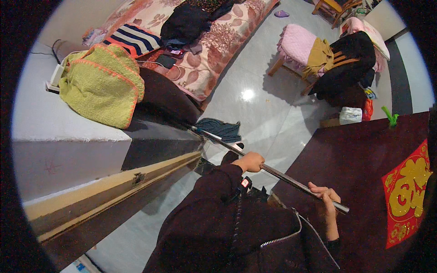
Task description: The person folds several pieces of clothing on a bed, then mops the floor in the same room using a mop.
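A long shiny metal pole (291, 181) runs slantwise across my front, its near end sticking out at the lower right. My left hand (250, 162) is closed around its middle. Higher up the shaft, close to that end, my right hand (326, 196) grips it with fingers bent over the top. The far part of the pole slopes down toward the floor by the dark wall corner; what is fixed to its far end is hidden or too dark to make out. Beside that part, a crumpled dark blue-grey cloth (221, 130) lies on the tiles.
A dark red door (337, 159) with a red and gold decoration stands close on my right. At left, a yellow-green towel (102, 86) drapes over a white ledge (59, 132). Beyond are a flower-patterned bed (236, 27) and a pink-covered stool (296, 43) beside a garment-draped chair.
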`<state>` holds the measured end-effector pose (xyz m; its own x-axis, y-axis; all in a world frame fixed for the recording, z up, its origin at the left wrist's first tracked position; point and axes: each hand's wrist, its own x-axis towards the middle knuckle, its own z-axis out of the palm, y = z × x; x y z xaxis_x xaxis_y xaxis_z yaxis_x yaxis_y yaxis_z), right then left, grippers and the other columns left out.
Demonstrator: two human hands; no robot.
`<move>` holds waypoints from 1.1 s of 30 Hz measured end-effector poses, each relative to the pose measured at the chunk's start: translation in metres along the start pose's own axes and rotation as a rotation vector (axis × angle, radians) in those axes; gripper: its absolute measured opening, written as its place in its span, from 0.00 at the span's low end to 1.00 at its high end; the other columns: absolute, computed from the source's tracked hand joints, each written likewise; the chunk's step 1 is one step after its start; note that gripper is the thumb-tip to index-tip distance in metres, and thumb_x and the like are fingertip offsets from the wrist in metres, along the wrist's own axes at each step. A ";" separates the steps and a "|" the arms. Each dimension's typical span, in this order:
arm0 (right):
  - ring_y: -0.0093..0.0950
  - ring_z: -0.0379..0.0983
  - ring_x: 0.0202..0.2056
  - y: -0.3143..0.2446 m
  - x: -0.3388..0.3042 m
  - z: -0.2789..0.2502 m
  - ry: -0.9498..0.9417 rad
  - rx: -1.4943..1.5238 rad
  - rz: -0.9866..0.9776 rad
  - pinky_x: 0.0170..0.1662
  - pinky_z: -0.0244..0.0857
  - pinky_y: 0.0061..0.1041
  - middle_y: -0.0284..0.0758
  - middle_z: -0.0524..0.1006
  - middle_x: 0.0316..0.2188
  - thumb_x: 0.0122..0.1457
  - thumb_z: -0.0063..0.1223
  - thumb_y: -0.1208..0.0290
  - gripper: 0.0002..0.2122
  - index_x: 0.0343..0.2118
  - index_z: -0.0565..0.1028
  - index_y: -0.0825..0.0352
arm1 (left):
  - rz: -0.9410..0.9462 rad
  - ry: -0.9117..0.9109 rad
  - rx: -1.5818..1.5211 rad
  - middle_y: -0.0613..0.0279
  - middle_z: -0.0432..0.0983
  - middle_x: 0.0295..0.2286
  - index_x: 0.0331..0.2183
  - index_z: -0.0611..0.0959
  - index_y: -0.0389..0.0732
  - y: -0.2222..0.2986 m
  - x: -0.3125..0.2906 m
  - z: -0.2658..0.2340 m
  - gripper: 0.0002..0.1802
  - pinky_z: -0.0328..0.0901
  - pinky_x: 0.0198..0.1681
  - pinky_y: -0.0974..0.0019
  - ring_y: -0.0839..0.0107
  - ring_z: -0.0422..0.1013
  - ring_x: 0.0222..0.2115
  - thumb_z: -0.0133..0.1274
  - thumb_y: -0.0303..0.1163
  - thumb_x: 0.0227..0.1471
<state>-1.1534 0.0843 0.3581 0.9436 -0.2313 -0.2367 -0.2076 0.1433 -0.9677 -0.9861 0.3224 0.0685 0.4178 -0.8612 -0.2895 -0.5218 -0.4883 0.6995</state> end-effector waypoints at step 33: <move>0.35 0.76 0.31 -0.123 0.024 0.032 -0.395 -0.300 -0.350 0.62 0.55 0.61 0.34 0.73 0.21 0.59 0.61 0.64 0.16 0.19 0.70 0.65 | 0.274 0.750 -0.200 0.54 0.71 0.20 0.20 0.71 0.42 0.089 0.092 -0.033 0.17 0.57 0.34 0.49 0.49 0.70 0.26 0.57 0.37 0.56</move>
<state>-1.0967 0.0914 0.4739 0.9814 0.1670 0.0944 0.1226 -0.1677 -0.9782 -0.9697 0.2045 0.1251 0.7179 -0.5881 0.3726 -0.5646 -0.1788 0.8057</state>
